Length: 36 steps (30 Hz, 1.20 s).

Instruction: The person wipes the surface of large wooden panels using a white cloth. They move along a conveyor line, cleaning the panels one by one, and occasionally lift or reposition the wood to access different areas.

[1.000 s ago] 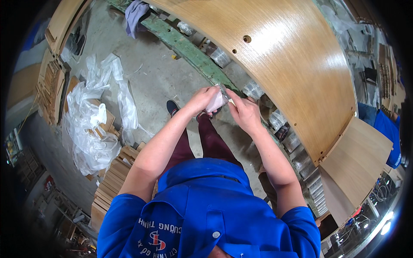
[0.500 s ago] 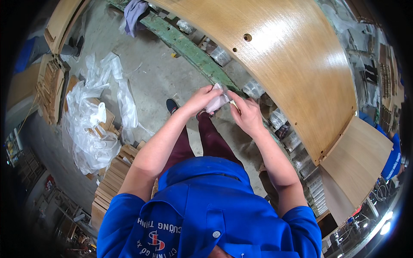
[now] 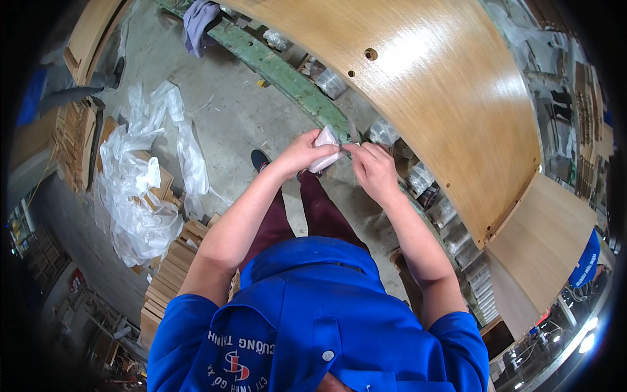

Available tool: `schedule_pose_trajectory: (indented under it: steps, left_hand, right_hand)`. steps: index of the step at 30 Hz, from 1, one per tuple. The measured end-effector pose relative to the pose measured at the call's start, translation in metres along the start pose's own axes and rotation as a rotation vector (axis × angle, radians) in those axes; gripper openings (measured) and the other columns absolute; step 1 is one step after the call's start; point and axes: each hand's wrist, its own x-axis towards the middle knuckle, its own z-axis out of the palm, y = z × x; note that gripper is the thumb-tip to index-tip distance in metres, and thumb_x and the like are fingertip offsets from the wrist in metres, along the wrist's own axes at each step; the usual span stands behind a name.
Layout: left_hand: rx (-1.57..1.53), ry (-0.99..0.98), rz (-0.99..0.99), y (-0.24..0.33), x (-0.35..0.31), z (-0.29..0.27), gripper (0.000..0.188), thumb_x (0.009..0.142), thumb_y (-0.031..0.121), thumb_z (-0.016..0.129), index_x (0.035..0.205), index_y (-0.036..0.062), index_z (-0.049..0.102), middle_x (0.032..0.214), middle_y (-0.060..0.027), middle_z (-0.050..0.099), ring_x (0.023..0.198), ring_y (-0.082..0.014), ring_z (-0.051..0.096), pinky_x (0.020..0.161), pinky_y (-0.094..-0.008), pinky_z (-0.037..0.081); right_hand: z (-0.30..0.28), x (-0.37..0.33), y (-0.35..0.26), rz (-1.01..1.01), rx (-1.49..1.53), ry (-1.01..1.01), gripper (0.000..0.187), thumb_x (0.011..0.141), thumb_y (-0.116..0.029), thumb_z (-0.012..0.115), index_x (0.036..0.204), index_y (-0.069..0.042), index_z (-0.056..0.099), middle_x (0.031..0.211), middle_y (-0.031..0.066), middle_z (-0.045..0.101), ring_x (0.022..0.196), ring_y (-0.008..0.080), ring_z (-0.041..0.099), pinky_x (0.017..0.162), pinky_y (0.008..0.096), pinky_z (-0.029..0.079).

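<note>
My left hand [image 3: 302,154] grips the pale pink packet [image 3: 324,145], likely steadying it for my right hand [image 3: 374,168], whose hold I cannot tell

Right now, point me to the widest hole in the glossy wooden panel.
The widest hole is the one near the left edge of the glossy wooden panel, just above and right of a smaller hole; every other visible hole looks narrower.
</note>
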Motion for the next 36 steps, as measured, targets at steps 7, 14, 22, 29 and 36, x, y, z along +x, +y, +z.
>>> schedule_pose_trajectory:
  steps: [7, 14, 22, 29, 36]
  left_hand:
    - [0.2, -0.052, 0.102, 0.002, -0.01, -0.002, 0.042, 0.079, 0.022, 0.073, 0.113, 0.0053, 0.053, 0.097, -0.0021, 0.061, 0.087, -0.0098, 0.057, 0.078, -0.0251, 0.046]
    - [-0.119, -0.049, 0.079, -0.016, -0.032, 0.0, 0.041, 0.089, 0.042, 0.056, 0.112, 0.0088, 0.052, 0.087, -0.0037, 0.06, 0.078, -0.0125, 0.059, 0.067, -0.0267, 0.049]
    - [-0.643, -0.445, -0.334, -0.027, -0.044, -0.005, 0.083, 0.083, 0.077, 0.019, 0.111, 0.0064, 0.053, 0.075, -0.0157, 0.061, 0.048, -0.0219, 0.059, 0.042, -0.0279, 0.047]
    - [-0.173, -0.18, 0.078, -0.016, -0.045, 0.01, 0.071, 0.089, 0.068, 0.031, 0.12, 0.0063, 0.05, 0.098, -0.0122, 0.061, 0.082, -0.0199, 0.062, 0.067, -0.0283, 0.05]
    - [0.206, -0.06, 0.206, -0.017, -0.026, 0.011, 0.039, 0.093, 0.038, 0.049, 0.108, 0.0025, 0.053, 0.091, -0.0039, 0.061, 0.081, -0.0116, 0.059, 0.071, -0.0251, 0.048]
  right_hand:
    - [0.004, 0.012, -0.007, 0.122, 0.103, -0.041, 0.01, 0.077, -0.008, 0.063, 0.087, -0.005, 0.063, 0.076, 0.0094, 0.058, 0.071, 0.0287, 0.06, 0.063, 0.0379, 0.048]
    - [-0.002, 0.017, -0.018, 0.276, 0.335, -0.056, 0.013, 0.077, -0.008, 0.064, 0.089, -0.005, 0.062, 0.078, 0.0102, 0.056, 0.073, 0.029, 0.058, 0.065, 0.038, 0.046]
    - [-0.015, 0.027, -0.029, -0.251, 0.154, -0.266, 0.022, 0.071, -0.012, 0.071, 0.092, -0.012, 0.064, 0.077, 0.0032, 0.052, 0.077, 0.0229, 0.052, 0.067, 0.0345, 0.043]
    - [-0.011, 0.027, -0.032, -0.087, 0.27, -0.262, 0.007, 0.076, -0.011, 0.064, 0.075, -0.006, 0.06, 0.074, 0.008, 0.052, 0.073, 0.0271, 0.052, 0.066, 0.0372, 0.043]
    - [-0.008, 0.031, -0.014, 0.138, 0.188, -0.246, 0.01, 0.081, -0.012, 0.059, 0.081, -0.002, 0.06, 0.079, 0.0128, 0.056, 0.078, 0.0328, 0.058, 0.067, 0.0412, 0.047]
